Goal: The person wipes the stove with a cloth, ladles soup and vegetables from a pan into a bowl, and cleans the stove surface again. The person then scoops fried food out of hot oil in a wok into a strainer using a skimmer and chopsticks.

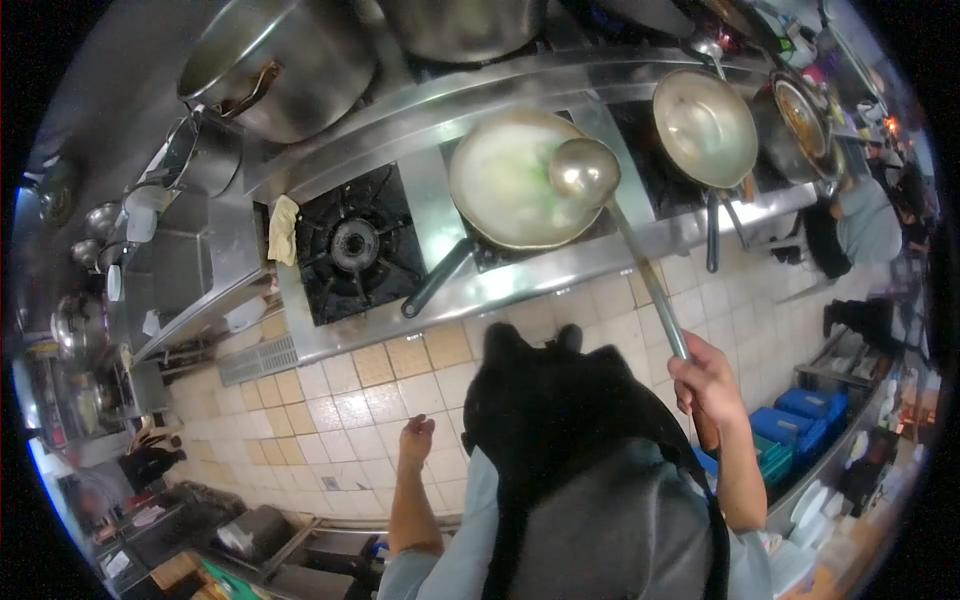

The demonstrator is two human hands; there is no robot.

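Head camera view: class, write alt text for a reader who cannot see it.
The right hand holds a long ladle over a pan of pale liquid on a steel stove. The left hand hangs free, loosely curled.

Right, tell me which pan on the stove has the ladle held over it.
The middle pan, with pale liquid and a dark handle pointing toward the person. The right hand holds the ladle over its right side. The pan to its right has none above it.
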